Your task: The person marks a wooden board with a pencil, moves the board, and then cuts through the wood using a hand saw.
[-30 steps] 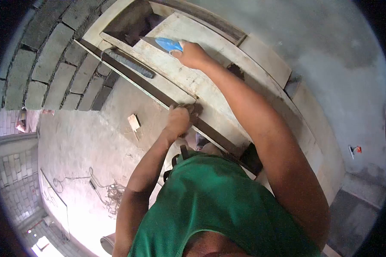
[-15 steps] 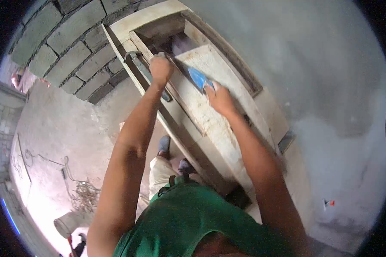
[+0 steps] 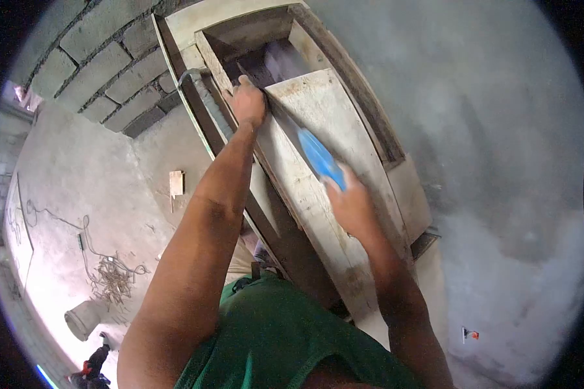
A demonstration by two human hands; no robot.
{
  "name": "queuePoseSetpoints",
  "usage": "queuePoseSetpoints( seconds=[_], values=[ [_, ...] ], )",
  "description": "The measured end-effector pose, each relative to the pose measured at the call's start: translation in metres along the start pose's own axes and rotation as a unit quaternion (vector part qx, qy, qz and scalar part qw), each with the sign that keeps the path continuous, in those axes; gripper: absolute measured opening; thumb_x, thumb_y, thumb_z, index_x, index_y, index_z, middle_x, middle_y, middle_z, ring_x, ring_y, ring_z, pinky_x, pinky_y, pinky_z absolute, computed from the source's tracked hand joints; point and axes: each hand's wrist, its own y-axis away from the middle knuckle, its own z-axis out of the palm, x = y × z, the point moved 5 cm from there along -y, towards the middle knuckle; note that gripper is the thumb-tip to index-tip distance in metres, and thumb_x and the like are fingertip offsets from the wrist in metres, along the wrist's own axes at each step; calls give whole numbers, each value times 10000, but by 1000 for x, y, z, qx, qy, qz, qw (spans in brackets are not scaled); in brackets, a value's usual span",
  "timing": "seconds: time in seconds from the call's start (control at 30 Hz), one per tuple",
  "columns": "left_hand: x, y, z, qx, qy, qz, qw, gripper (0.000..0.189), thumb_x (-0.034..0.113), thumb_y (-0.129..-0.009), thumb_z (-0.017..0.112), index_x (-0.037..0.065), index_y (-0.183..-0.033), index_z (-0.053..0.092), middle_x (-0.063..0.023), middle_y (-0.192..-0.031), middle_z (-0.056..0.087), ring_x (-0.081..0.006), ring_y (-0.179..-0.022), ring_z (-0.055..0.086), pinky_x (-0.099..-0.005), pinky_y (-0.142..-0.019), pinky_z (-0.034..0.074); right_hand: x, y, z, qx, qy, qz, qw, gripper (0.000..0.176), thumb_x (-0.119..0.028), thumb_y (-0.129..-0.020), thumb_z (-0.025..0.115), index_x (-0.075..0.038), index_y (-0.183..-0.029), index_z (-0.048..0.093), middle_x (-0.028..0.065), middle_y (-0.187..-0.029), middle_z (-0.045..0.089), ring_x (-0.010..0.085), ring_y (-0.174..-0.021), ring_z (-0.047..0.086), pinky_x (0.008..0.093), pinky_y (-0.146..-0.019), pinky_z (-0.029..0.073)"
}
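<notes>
My right hand (image 3: 353,204) is closed round the blue handle of a handsaw (image 3: 321,157). Its thin, blurred blade runs up and left along the edge of a pale, worn board (image 3: 344,123), towards my left hand (image 3: 248,104). That hand presses down at the upper end of a narrower wooden board (image 3: 289,168), fingers bent over its edge beside the opening. Both boards lie on a long wooden box frame (image 3: 363,84). Where the blade meets the wood is hard to make out.
A grey bar with a hooked end (image 3: 207,100) lies left of my left hand. Block wall (image 3: 97,71) stands ahead, and a plastered wall (image 3: 499,149) on the right. A cable (image 3: 87,233), wood scraps (image 3: 110,279) and a bucket (image 3: 84,319) are on the floor.
My right hand has drawn the handsaw back towards my body, away from my left hand. The left hand stays at the board's upper end. The camera view has shifted slightly.
</notes>
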Motion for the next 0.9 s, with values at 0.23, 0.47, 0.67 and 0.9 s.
queuePoseSetpoints(
  seconds=[0.23,0.47,0.67,0.9],
  values=[
    [-8,3,13,40,-26,44,998,230,66,-861,493,-7,-1078,516,-158,-799,689,-346,-873,670,-590,-1072,280,41,120,-80,-26,145,-118,982,442,-189,-955,595,-8,-1340,473,261,-1360,502,416,-1189,561,470,-998,467],
    [0,2,3,63,-67,75,993,226,80,-866,505,-1,-1075,531,-144,-811,695,-323,-891,675,-576,-1040,324,13,-64,31,6,-18,-27,999,377,-240,-933,611,2,-1219,566,294,-946,659,453,-912,661,466,-778,516],
    [-3,-1,-3,-7,44,-58,997,377,332,-989,422,-15,-1081,539,-233,-952,696,-372,-997,649,-536,-1073,294,-10,-41,40,17,12,-49,999,359,-237,-924,613,-8,-1197,573,296,-949,661,476,-913,644,497,-776,516],
    [-6,2,-6,1,60,-52,997,392,364,-1012,393,14,-1054,565,-239,-903,704,-380,-948,670,-538,-1094,262,-58,-60,21,-55,25,-75,995,384,-228,-921,598,30,-1203,567,289,-1011,660,448,-964,646,491,-816,505]
  ],
)
